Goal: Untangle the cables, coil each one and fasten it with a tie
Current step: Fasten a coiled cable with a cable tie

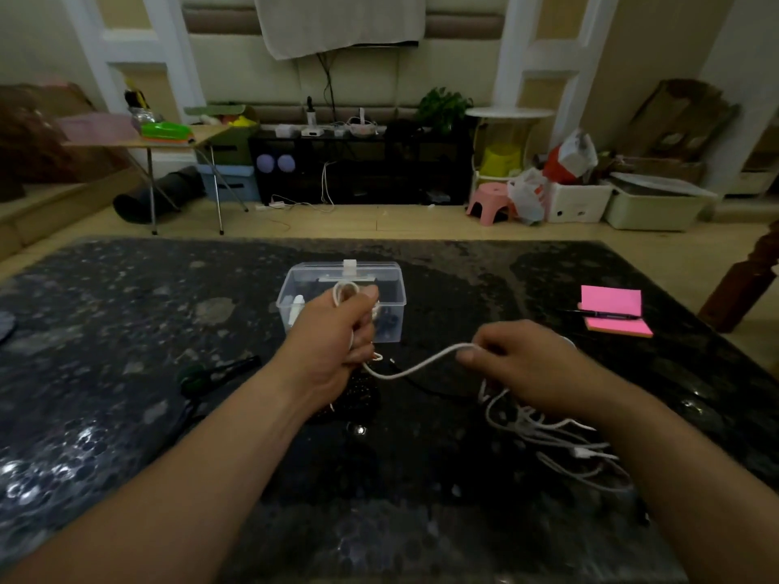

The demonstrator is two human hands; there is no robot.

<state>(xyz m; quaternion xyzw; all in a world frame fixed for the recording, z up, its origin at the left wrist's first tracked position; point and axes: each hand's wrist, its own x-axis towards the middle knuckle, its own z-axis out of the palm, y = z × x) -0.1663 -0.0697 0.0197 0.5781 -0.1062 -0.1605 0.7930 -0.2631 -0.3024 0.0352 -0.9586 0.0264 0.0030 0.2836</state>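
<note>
White cable (415,368) spans sideways, left hand (337,330) clenching its coil, right hand (520,364) grip pinching the strand

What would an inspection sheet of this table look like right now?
Surface: dark speckled table, glossy.
Job's things: white cable strung between both hands; tangled white cables beneath the right wrist; no tie made out.
Clutter: clear box holding small items; pink notepad with a pen across it; dark tool, kind unclear.
Hands: left hand grips loops of the white cable; right hand pinches it further along.
Cables: besides the white ones, a dark bundle below the left hand, blurred.
Surroundings: cluttered room; pink stool, storage bins, folding table.
</note>
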